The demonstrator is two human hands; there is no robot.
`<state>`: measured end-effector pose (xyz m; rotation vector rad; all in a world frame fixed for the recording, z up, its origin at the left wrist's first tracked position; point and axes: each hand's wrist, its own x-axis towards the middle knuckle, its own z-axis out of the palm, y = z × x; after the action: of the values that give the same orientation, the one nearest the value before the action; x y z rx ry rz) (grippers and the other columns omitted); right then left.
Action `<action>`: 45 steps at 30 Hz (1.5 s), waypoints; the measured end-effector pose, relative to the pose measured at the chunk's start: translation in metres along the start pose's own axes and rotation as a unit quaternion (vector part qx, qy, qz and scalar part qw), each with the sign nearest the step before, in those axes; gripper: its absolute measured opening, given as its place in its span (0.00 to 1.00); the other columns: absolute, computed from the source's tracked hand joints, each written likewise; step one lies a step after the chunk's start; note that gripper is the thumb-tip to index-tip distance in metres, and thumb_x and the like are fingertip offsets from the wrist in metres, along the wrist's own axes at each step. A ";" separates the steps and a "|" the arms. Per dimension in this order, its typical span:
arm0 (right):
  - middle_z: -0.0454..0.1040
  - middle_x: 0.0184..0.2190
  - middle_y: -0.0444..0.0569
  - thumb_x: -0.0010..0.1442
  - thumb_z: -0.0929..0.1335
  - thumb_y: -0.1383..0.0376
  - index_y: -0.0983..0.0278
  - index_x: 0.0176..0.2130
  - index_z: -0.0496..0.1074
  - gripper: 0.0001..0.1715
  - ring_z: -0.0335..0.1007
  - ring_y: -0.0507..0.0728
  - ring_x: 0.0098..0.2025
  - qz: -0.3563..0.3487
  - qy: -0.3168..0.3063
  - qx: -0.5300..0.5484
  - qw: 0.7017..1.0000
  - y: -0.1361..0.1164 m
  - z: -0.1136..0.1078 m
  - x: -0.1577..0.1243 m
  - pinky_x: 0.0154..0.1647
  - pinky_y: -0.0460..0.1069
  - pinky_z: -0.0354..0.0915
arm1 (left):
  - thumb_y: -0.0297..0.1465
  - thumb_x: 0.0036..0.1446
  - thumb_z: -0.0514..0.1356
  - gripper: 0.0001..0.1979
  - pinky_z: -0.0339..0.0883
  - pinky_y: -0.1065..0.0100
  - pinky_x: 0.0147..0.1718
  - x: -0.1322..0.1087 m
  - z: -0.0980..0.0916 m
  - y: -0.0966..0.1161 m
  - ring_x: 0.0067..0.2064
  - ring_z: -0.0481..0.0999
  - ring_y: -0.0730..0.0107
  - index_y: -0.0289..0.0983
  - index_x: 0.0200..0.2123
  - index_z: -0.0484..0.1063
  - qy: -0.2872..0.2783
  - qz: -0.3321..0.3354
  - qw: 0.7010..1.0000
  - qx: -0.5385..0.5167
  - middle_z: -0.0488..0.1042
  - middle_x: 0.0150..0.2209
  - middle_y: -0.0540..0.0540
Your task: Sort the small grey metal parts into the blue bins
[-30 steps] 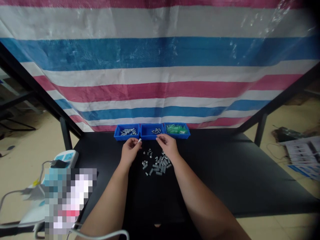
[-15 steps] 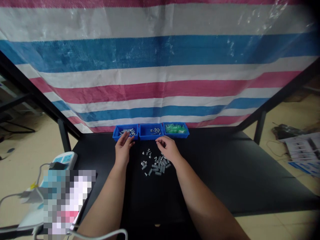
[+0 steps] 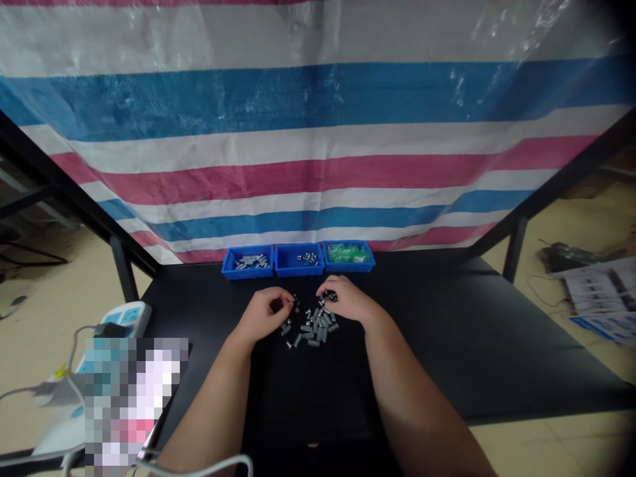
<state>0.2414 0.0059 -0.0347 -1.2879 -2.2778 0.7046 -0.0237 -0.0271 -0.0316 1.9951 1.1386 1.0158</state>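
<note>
My left hand [image 3: 265, 311] is at the left side of a loose pile, thumb and forefinger pinched beside a few small silver screws [image 3: 297, 306]. Whatever lies between these fingertips is too small to make out. Across from it, my right hand [image 3: 346, 298] curls over the back right of the pile, fingers closed above shiny small parts; what they grip is hidden. Grey cylindrical pieces [image 3: 318, 326] lie in a heap between and in front of the hands, with screws scattered among them.
Behind the hands stand three blue bins in a row: a left bin [image 3: 226, 270] with grey cylinders, a middle bin [image 3: 298, 272] with screws, and a right bin [image 3: 350, 268] with green pieces. A power strip [image 3: 142, 318] and cables lie left on the black table [image 3: 447, 344]. A striped sheet [image 3: 318, 146] hangs behind.
My left hand has come from the left bin down and right to the pile, its fingers closing. My right hand has shifted slightly right and lower, over the small parts.
</note>
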 end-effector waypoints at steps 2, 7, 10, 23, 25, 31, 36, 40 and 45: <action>0.74 0.42 0.48 0.51 0.71 0.73 0.58 0.41 0.79 0.17 0.66 0.60 0.49 0.013 0.000 -0.016 1.000 0.002 0.000 -0.001 0.52 0.54 0.63 | 0.30 0.57 0.63 0.05 0.66 0.67 0.37 0.000 0.003 0.008 0.36 0.75 0.67 0.38 0.36 0.78 -0.047 0.025 0.998 0.024 0.77 0.32 0.46; 0.74 0.40 0.49 0.53 0.71 0.74 0.60 0.40 0.80 0.15 0.69 0.58 0.44 0.020 0.030 -0.020 0.999 0.007 0.006 0.003 0.49 0.52 0.65 | 0.33 0.48 0.71 0.11 0.63 0.63 0.45 0.000 0.011 0.019 0.41 0.73 0.63 0.40 0.37 0.79 -0.157 0.058 0.983 0.073 0.75 0.35 0.48; 0.74 0.37 0.48 0.53 0.73 0.74 0.60 0.39 0.81 0.14 0.71 0.57 0.41 0.006 0.035 -0.007 0.999 0.009 0.010 0.005 0.45 0.52 0.66 | 0.36 0.45 0.73 0.13 0.63 0.62 0.46 -0.001 0.013 0.019 0.42 0.72 0.60 0.41 0.35 0.79 -0.184 0.045 0.976 0.106 0.74 0.36 0.47; 0.75 0.34 0.47 0.54 0.72 0.72 0.62 0.34 0.77 0.07 0.71 0.54 0.35 0.008 0.108 -0.004 0.994 -0.006 0.011 0.009 0.39 0.49 0.65 | 0.32 0.55 0.68 0.09 0.62 0.61 0.50 -0.004 0.018 0.015 0.48 0.72 0.58 0.42 0.40 0.77 -0.178 0.027 0.979 0.096 0.76 0.41 0.46; 0.75 0.32 0.46 0.55 0.71 0.71 0.62 0.35 0.77 0.06 0.71 0.53 0.33 0.015 0.131 0.022 0.991 -0.006 0.013 0.010 0.37 0.48 0.66 | 0.29 0.54 0.67 0.07 0.64 0.64 0.44 -0.005 0.019 0.017 0.44 0.73 0.61 0.41 0.39 0.76 -0.173 0.020 0.982 0.078 0.77 0.38 0.47; 0.75 0.30 0.44 0.57 0.68 0.67 0.61 0.40 0.74 0.09 0.72 0.53 0.30 0.003 0.180 0.128 0.975 -0.002 0.025 0.016 0.34 0.48 0.68 | 0.35 0.57 0.66 0.08 0.62 0.70 0.31 0.000 0.017 0.007 0.31 0.73 0.69 0.38 0.38 0.75 -0.012 -0.074 0.994 -0.082 0.76 0.32 0.48; 0.71 0.25 0.42 0.57 0.67 0.66 0.61 0.36 0.72 0.05 0.67 0.52 0.26 0.017 0.231 0.140 0.963 -0.002 0.031 0.022 0.28 0.46 0.64 | 0.38 0.51 0.69 0.15 0.61 0.73 0.28 0.015 0.009 -0.024 0.26 0.69 0.76 0.37 0.37 0.73 0.214 -0.148 0.923 -0.285 0.73 0.27 0.51; 0.72 0.26 0.44 0.60 0.67 0.62 0.61 0.35 0.74 0.06 0.69 0.53 0.27 0.028 0.253 0.181 0.950 -0.003 0.037 0.029 0.29 0.47 0.67 | 0.37 0.46 0.72 0.20 0.64 0.73 0.30 0.022 -0.002 -0.039 0.29 0.74 0.76 0.36 0.42 0.73 0.328 -0.179 0.837 -0.399 0.78 0.33 0.47; 0.78 0.45 0.53 0.60 0.70 0.59 0.61 0.56 0.71 0.25 0.76 0.56 0.41 -0.004 0.269 0.283 0.921 -0.004 0.044 0.038 0.41 0.51 0.74 | 0.35 0.49 0.71 0.31 0.70 0.70 0.38 0.022 -0.014 -0.033 0.44 0.80 0.66 0.43 0.57 0.70 0.304 -0.162 0.817 -0.462 0.75 0.56 0.39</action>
<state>0.1945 0.0275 -0.0619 -1.0219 -1.4873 0.8054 -0.0420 0.0086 -0.0439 0.6854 0.9321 1.6511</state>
